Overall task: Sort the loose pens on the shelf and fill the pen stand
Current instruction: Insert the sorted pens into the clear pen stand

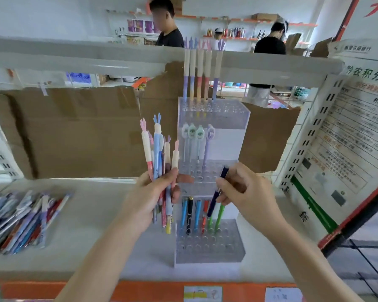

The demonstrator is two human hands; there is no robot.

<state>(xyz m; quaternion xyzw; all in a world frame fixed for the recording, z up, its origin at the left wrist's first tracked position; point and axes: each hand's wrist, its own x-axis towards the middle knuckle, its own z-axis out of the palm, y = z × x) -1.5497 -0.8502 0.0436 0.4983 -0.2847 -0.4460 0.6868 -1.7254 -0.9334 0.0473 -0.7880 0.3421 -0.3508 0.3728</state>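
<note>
A dark blue pen (217,188) is pinched in the right hand (244,190), its tip angled down toward the lowest tier of the clear pen stand (210,245) just below. It is best lowered upright into a free hole beside the green pens (219,216). A bundle of pens (159,162) is gripped upright in the left hand (153,197); more loose pens (24,219) lie on the shelf (92,236) far left.

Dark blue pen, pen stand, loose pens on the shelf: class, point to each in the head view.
dark blue pen (214,198): head view, mid barrel below the fingers.
pen stand (229,251): head view, bottom tier's front wall.
loose pens (24,219): head view, middle of the pile.
</note>
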